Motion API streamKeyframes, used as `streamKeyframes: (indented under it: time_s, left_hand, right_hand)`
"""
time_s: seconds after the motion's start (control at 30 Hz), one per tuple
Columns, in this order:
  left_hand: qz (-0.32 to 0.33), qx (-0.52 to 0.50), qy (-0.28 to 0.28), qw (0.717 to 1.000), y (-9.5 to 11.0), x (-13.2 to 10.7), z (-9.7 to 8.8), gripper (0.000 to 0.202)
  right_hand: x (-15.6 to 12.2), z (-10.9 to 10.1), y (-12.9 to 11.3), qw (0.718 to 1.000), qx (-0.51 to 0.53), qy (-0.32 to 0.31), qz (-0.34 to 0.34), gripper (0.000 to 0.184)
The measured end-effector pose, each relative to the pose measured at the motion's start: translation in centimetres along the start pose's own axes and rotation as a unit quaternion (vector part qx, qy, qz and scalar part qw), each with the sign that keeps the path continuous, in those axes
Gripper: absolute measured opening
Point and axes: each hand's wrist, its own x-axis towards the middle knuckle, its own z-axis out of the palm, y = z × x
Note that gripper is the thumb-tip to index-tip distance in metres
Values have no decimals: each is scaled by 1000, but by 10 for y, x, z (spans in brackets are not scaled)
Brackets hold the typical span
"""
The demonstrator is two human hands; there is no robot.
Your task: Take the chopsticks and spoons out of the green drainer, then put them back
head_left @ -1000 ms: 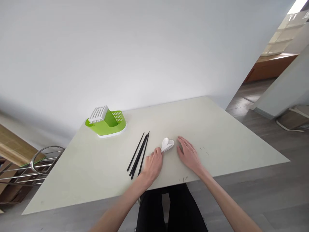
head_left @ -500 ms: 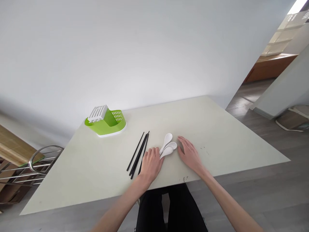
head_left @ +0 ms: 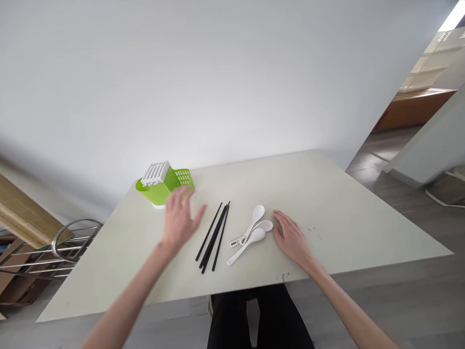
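My left hand (head_left: 179, 218), slightly blurred, is over the table with its fingers apart and nothing in it. Its fingertips overlap the front of a green utensil holder (head_left: 156, 194) with a white slatted part on top; whether they touch it I cannot tell. Several black chopsticks (head_left: 209, 245) lie loosely bundled to the right of that hand. Three white spoons (head_left: 250, 242) lie overlapping beside the chopsticks, their bowls pointing away from me. Just right of the spoons, my right hand (head_left: 292, 240) rests on the tabletop, fingers stretched out and holding nothing.
The pale table (head_left: 345, 218) stands against a white wall (head_left: 232, 82). Left of it are a metal rack (head_left: 60, 249) and a wooden board (head_left: 29, 213). On the right, a grey floor (head_left: 395, 189) leads past a wall corner.
My left hand has moved off the spoons, leftward and away from me, to the green holder, uncovering the spoon handles. My right hand stays beside the spoons. The view has shifted slightly.
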Motion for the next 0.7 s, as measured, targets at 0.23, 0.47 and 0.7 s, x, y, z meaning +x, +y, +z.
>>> streamKeyframes:
  time_s: [0.23, 0.47, 0.7]
  left_hand:
    - [-164, 27, -92, 982, -158, 55, -37, 71]
    - [-196, -46, -105, 974, -141, 60, -6, 75]
    - [-133, -82, -120, 980, -50, 100, 37, 69]
  right_hand:
    - [1, 1, -1, 1000, -12, 1, -5, 45]
    - [2, 3, 0, 1000, -13, 0, -13, 47]
    - [2, 4, 1, 1000, -12, 7, -19, 46]
